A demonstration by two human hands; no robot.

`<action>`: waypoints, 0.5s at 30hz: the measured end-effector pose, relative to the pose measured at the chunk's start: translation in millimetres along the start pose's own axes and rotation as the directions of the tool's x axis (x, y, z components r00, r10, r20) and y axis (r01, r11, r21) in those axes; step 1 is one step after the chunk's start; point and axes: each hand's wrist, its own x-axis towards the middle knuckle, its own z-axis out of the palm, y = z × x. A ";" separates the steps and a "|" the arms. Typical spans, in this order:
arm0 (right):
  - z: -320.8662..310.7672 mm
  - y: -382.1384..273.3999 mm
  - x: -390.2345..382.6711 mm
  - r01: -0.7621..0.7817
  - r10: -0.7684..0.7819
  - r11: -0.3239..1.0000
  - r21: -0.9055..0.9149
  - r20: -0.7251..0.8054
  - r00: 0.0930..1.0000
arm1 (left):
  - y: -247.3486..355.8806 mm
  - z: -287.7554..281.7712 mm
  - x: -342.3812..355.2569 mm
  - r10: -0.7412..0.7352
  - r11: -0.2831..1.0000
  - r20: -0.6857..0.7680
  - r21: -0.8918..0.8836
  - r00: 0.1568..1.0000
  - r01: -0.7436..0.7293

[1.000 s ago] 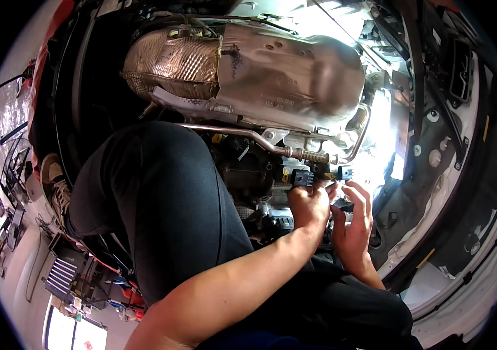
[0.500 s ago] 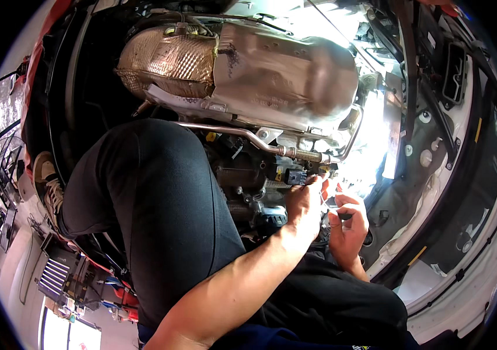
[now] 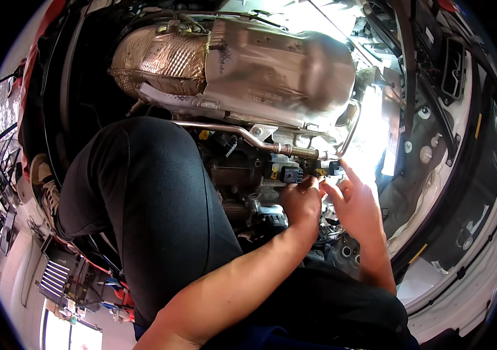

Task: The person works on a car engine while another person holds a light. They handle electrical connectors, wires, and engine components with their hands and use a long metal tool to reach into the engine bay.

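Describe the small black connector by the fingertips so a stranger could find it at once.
Start at the big silver heat shield and follow the thin metal pipe beneath it rightward. Just below its ribbed end sits the black connector, above the left hand. Unlike its neighbours, it is a blocky dark plug beside a yellow tag.

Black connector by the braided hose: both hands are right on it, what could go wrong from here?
The left hand and right hand crowd the black connector below the metal heat shield; knuckles could scrape its edge. Glare whitens the spot past the right hand's fingertips, so a clip there could be misjudged.
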 end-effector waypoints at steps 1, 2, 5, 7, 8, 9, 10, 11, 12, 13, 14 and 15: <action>-3.2 -1.6 3.7 -0.087 0.091 0.992 -0.095 0.041 0.995 | 1.4 1.7 -1.9 -0.012 0.998 -0.014 0.064 1.000 0.013; 1.9 8.2 7.4 -0.012 -0.002 0.973 -0.230 -0.062 0.998 | 2.0 2.5 -4.9 0.011 1.000 0.049 0.012 0.999 -0.012; 5.3 18.6 10.7 -0.010 -0.008 0.989 -0.145 -0.120 0.993 | 16.9 16.2 -23.6 -0.037 0.980 0.058 -0.191 0.998 0.047; 5.7 17.7 8.2 -0.059 0.048 0.988 -0.139 -0.084 0.995 | 17.2 17.9 -20.8 -0.055 0.982 0.048 -0.178 0.997 0.063; 6.0 23.2 3.5 -0.040 0.048 0.994 0.097 -0.080 0.996 | 17.2 17.7 -20.4 -0.072 0.972 0.029 -0.223 0.997 0.077; 5.2 28.7 -1.7 -0.021 0.048 0.945 0.328 -0.075 0.996 | 17.5 17.2 -19.9 -0.089 0.959 0.011 -0.268 0.996 0.089; -0.2 33.8 -8.2 0.034 -0.010 0.923 0.382 -0.065 0.998 | 21.6 20.4 -23.2 -0.148 0.946 0.028 -0.287 0.989 0.150; -1.0 38.3 -15.8 0.033 -0.011 0.925 0.380 -0.060 0.998 | 18.7 19.7 -19.7 -0.150 0.945 0.025 -0.292 0.988 0.151; -0.5 41.0 -23.6 -0.057 0.036 0.868 0.494 0.053 0.998 | 16.0 19.0 -15.5 -0.226 0.912 0.045 -0.342 0.973 0.227; 0.0 40.5 -26.8 -0.157 0.068 0.793 0.589 0.170 0.983 | 12.5 18.2 -12.3 -0.299 0.871 0.068 -0.388 0.952 0.301; 4.5 40.4 -27.2 -0.245 0.133 0.741 0.625 0.221 0.966 | 8.2 17.1 -10.1 -0.326 0.878 0.056 -0.351 0.944 0.324; 9.6 35.8 -27.2 -0.330 0.193 0.680 0.654 0.274 0.942 | 3.9 14.8 -7.8 -0.329 0.878 0.054 -0.351 0.943 0.327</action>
